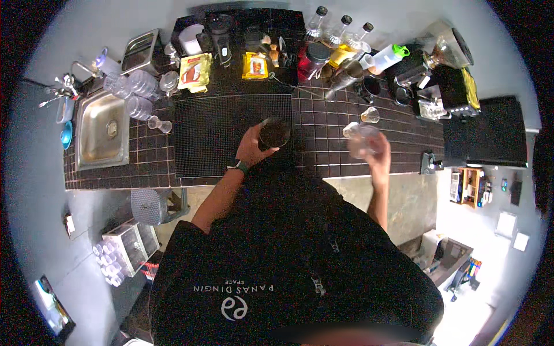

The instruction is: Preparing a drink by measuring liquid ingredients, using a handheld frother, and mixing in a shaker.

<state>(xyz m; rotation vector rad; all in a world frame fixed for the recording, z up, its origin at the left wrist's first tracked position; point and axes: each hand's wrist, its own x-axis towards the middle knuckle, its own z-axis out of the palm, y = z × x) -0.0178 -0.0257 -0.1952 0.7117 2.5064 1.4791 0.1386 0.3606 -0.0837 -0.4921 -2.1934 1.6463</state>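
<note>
Fingers of the left hand (pixel 251 149), in the head view, are curling around a dark container (pixel 274 134) over the black mat (pixel 216 127); those of the right hand (pixel 379 154) are gripping a blurred clear cup (pixel 362 142) above the surface (pixel 328 157), near two small glasses (pixel 370 116).

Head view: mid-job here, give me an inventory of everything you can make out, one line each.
Tiled counter: one, dark, across the middle
Steel sink: one, silver, counter's left end
Grid mat: one, black, counter's left half
Plastic containers: several, clear, beside the sink
Packets: several, yellow, behind the mat
Bottles: three, clear, dark-capped, back right
Small glasses: two, clear, counter's right half
Stool: one, grey, below counter, left
Other clutter: uncountable, mixed, back and edges
Dark cup: one, left hand
Blurred cup: one, clear, right hand
Left hand: one, bare, over the mat
Right hand: one, bare, over counter's right half
</note>
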